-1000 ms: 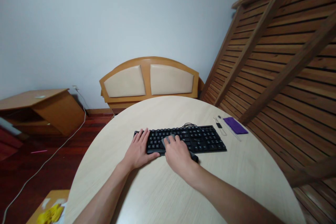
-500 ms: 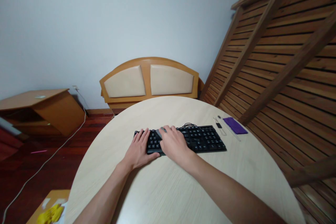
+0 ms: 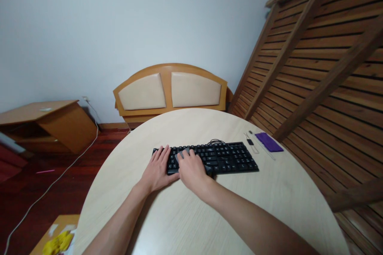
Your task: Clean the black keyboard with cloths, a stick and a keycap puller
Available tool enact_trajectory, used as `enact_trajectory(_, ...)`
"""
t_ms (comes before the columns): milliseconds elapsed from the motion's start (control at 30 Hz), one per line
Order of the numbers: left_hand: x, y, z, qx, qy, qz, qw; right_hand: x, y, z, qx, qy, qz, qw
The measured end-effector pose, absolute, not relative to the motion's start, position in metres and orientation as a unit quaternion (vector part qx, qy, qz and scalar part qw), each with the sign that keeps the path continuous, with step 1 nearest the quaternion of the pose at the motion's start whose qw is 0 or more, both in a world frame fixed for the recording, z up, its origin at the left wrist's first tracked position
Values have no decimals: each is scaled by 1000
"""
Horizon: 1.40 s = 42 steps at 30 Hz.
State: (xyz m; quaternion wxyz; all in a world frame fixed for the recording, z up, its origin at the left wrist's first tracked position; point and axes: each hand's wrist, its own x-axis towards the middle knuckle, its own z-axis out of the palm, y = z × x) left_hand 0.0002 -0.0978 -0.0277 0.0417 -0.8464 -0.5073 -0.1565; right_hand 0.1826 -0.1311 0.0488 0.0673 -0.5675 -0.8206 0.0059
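Observation:
A black keyboard [image 3: 230,157] lies on the round pale table [image 3: 185,215]. My left hand [image 3: 157,169] rests on the keyboard's left end, fingers stretched over the keys and thumb along the front edge. My right hand [image 3: 193,169] is closed over a grey cloth [image 3: 180,154], pressed on the keys just right of my left hand. Grey shows past the fingertips, and a dark bit shows beside the wrist side of the palm. Most of the cloth is hidden under the hand.
Right of the keyboard lie a purple cloth [image 3: 269,142], a thin brush [image 3: 263,146] and a small wire tool with a black part [image 3: 250,142]. A coiled cable [image 3: 216,142] sits behind the keyboard. A slatted wooden frame [image 3: 323,99] leans at the right.
My right hand has slid a little left and toward me over the keys with the grey cloth. My left hand has stayed in place on the keyboard.

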Motion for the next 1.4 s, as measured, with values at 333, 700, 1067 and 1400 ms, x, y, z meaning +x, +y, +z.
enact_trajectory(333,1,-98,-27,-848,-509,-142,44,201,-172,41,-538,-841,9,47)
enact_trajectory(700,0,-99,-23,-848,-509,-142,30,234,-159,46,-558,-827,-34,61)
enact_trajectory(1067,-1,-97,-26,-851,-504,-140,40,245,-177,32,-536,-840,-67,55)
enact_trajectory(1400,-1,-99,-25,-849,-509,-136,40,251,-142,49,-560,-819,-41,120)
